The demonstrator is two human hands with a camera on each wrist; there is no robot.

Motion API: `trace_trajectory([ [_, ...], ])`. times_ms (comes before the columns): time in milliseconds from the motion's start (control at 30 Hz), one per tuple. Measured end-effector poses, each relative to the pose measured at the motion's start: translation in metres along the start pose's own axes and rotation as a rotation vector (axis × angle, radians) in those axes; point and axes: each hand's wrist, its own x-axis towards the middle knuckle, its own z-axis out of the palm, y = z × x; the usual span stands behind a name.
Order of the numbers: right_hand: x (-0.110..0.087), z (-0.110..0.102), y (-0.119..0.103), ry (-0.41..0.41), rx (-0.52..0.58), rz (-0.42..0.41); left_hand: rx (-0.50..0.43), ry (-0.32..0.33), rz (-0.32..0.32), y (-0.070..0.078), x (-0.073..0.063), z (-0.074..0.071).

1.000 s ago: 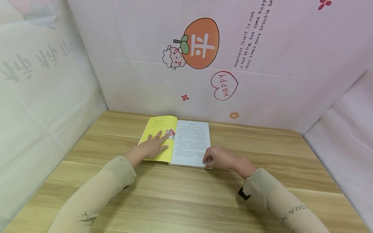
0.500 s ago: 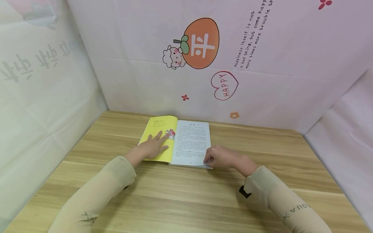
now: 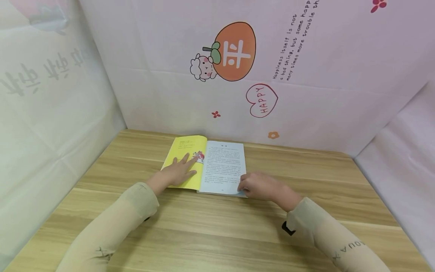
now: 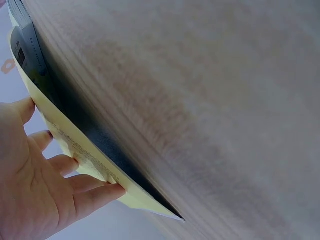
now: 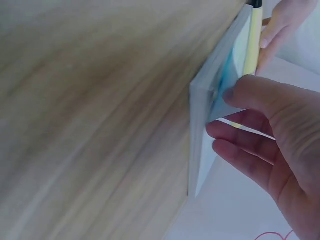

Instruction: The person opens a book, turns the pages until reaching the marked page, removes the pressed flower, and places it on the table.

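An open book (image 3: 221, 162) lies on the wooden table near the back wall, a yellow sheet (image 3: 191, 141) on its left and a white printed page on its right. My left hand (image 3: 175, 173) rests on the yellow sheet with spread fingers. In the left wrist view, its fingertips touch that sheet, which bows above the table. At the book's lower right corner, my right hand (image 3: 259, 186) pinches the page. The right wrist view shows the lifted page corner (image 5: 226, 106) between thumb and fingers, with blue visible below it.
Wood-grain table (image 3: 210, 230) extends in front of and beside the book. A white printed cloth wall (image 3: 163, 98) stands right behind it, with more cloth (image 3: 51, 124) at the left and right sides.
The right hand has shifted slightly and the page's lower right corner is now curled up, showing blue under it. The left hand has stayed in place.
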Motion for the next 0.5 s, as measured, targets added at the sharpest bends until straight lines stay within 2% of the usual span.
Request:
trace_trajectory([
  [100, -0.002, 0.003, 0.002, 0.061, -0.012, 0.002, 0.002, -0.002, -0.008, 0.0, 0.0, 0.0],
  [267, -0.004, 0.007, 0.005, 0.163, -0.008, 0.058, 0.003, -0.003, -0.013, 0.0, 0.001, 0.0],
  [500, 0.0, 0.014, 0.011, 0.25, -0.018, 0.151, -0.005, -0.004, -0.006, -0.001, 0.001, 0.0],
])
